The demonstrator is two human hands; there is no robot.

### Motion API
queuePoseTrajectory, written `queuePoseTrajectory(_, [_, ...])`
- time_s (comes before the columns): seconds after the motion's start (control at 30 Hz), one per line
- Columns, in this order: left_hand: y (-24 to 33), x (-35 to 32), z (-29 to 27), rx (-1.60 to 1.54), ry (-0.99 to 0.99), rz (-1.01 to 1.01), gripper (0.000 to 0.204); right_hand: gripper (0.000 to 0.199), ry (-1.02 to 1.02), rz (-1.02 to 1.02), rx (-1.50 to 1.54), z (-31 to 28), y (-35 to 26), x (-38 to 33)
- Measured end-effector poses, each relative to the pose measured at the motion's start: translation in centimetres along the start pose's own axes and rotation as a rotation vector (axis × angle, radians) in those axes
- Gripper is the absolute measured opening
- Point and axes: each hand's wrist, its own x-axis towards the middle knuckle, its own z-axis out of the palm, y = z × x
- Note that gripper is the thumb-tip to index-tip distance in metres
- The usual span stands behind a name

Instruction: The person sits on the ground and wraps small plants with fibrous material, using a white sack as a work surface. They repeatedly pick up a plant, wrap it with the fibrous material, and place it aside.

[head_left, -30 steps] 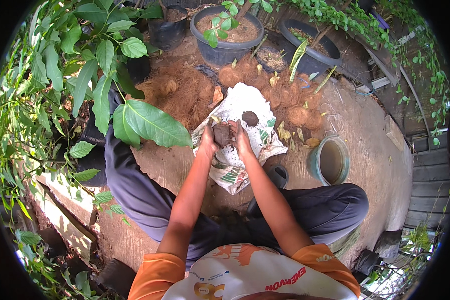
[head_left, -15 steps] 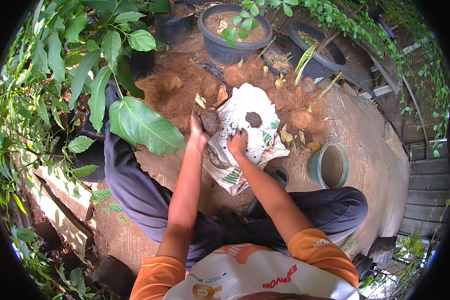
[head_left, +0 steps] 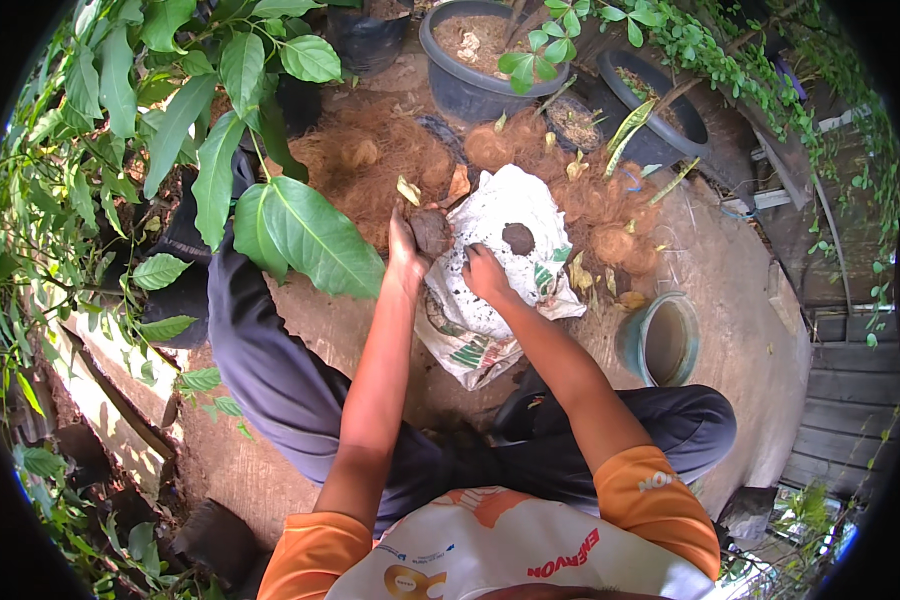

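In the middle, a white sack [head_left: 495,205] with green print lies flattened on the ground, dotted with dark soil crumbs. My left hand [head_left: 406,246] is cupped around a rounded dark brown clump [head_left: 432,232] at the sack's left edge; whether it is all soil or has a shell, I cannot tell. A smaller dark soil clump [head_left: 518,238] rests on the sack. Just below and left of that clump, my right hand [head_left: 486,277] is over the sack with its fingers curled together. Whatever its fingertips hold, if anything, is hidden.
Brown coconut fibre [head_left: 365,165] lies heaped beyond the sack. A teal bucket [head_left: 628,342] stands at the right. Large black pots [head_left: 470,95] line the back. A broad green leaf [head_left: 315,240] hangs close to my left arm. My crossed legs [head_left: 290,350] frame the near side.
My right hand's fingers have drawn together, and the hand has risen slightly over the sack. My left hand keeps the brown clump. The whole view has shifted a little.
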Motion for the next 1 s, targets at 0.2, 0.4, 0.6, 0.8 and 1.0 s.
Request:
queuePoseTrajectory(0.2, [-0.3, 0.7, -0.2, 0.006, -0.031, -0.006, 0.063, 0.032, -0.153, -0.110, -0.052, -1.4, 1.1, -4.1])
queuePoseTrajectory(0.4, [-0.7, 0.6, 0.1, 0.024, 0.002, -0.029, 0.064, 0.032, -0.082, -0.106, 0.031, -1.0, -0.2, -1.4])
queuePoseTrajectory(0.6, [-0.1, 0.0, 0.0, 0.003, 0.015, 0.001, 0.062, 0.032, -0.099, -0.184, -0.105, 0.0, -1.9, -0.5])
queuePoseTrajectory(0.8, [-0.1, 0.7, -0.6, -0.007, -0.024, 0.016, 0.061, 0.026, -0.252, -0.265, -0.227, -2.3, 1.3, -3.6])
queuePoseTrajectory(1.0, [-1.0, 0.9, -0.5, 0.029, -0.031, -0.019, 0.060, 0.035, 0.009, -0.058, 0.068, -3.3, 3.0, -6.1])
